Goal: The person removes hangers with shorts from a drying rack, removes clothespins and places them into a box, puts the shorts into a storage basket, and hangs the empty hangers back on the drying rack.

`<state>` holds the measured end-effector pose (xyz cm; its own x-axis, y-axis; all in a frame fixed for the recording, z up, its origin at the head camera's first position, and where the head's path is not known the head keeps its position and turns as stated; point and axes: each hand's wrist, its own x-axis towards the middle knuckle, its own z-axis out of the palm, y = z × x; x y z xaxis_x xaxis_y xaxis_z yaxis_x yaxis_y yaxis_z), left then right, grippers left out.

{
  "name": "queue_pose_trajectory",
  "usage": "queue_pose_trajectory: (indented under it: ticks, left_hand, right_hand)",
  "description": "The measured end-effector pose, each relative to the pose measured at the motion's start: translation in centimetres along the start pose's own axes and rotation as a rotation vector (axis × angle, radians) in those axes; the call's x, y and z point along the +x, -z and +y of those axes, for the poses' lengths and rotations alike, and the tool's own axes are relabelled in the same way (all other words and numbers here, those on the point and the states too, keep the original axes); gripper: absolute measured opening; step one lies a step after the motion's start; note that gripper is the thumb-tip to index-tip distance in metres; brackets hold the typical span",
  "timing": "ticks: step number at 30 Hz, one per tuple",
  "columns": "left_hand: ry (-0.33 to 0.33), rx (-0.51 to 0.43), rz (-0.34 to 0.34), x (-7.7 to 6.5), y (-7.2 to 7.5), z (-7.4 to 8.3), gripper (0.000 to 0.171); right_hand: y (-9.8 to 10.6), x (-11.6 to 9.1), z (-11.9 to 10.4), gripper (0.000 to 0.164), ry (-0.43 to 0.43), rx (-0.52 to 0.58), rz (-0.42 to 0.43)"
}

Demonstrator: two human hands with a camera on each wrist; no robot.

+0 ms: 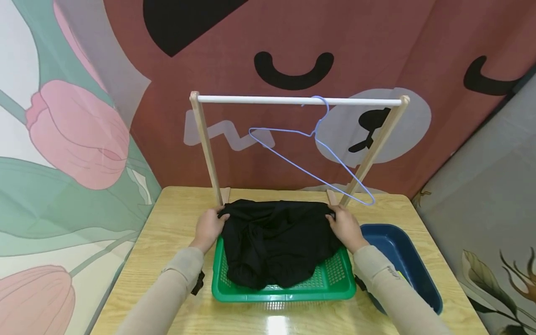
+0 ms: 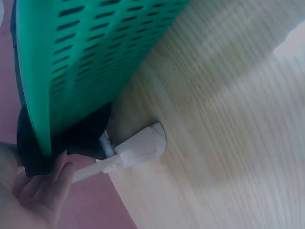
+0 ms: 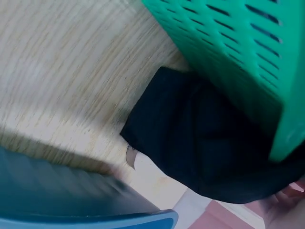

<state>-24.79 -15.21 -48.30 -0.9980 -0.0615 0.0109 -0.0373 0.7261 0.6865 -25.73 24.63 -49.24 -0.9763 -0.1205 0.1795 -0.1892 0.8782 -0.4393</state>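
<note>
In the head view a black cloth garment (image 1: pixel 280 237) lies spread over a green perforated basket (image 1: pixel 284 297), bunched in folds; its exact kind cannot be told. My left hand (image 1: pixel 208 228) pinches its far left corner, thumb on top. At the far right corner, my right hand (image 1: pixel 345 228) grips the cloth the same way. Part of the black garment (image 3: pixel 190 138) hangs outside the basket wall in the right wrist view. Some dark cloth also drapes by the left fingers (image 2: pixel 59 188) in the left wrist view. Behind, a blue wire hanger (image 1: pixel 317 126) hangs tilted.
The hanger hooks over a white bar (image 1: pixel 251 99) on a wooden-legged rack at the table's back. A dark blue tub (image 1: pixel 418 270) stands right of the basket, partly behind my right forearm. Printed cloth walls (image 1: pixel 293 37) enclose the wooden table (image 1: pixel 167 223).
</note>
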Motion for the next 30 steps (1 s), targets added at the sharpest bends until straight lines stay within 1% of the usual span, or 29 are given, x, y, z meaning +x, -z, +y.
queue_pose_trajectory:
  ticks: [4,8,15,19,23,27,30]
  left_hand:
    - [0.013,-0.046,0.058,0.1,0.2,-0.4,0.028]
    - [0.021,-0.048,0.082,0.1,0.5,-1.0,0.026]
    - [-0.003,-0.023,0.101,0.0,0.5,-1.1,0.026]
    - [-0.028,-0.032,0.118,-0.3,0.7,-0.6,0.026]
    - [-0.059,-0.050,0.132,-0.6,1.1,0.2,0.026]
    - [-0.071,-0.070,0.123,-1.1,1.7,1.2,0.028]
    - [-0.096,-0.075,0.118,-1.8,2.0,2.0,0.027]
  right_hand:
    - [0.1,0.1,0.6,0.022,-0.012,0.002,0.080]
    - [0.3,0.3,1.1,0.015,0.007,0.021,0.136]
    - [0.7,0.4,1.4,0.012,0.076,0.016,0.147]
    - [1.2,0.3,1.1,0.014,0.128,0.007,0.157]
    - [1.9,0.4,0.4,0.014,0.179,0.008,0.167]
    - [2.6,0.0,-0.9,0.015,0.224,0.007,0.177]
    - [3.1,-0.4,-2.0,0.015,0.274,0.001,0.183]
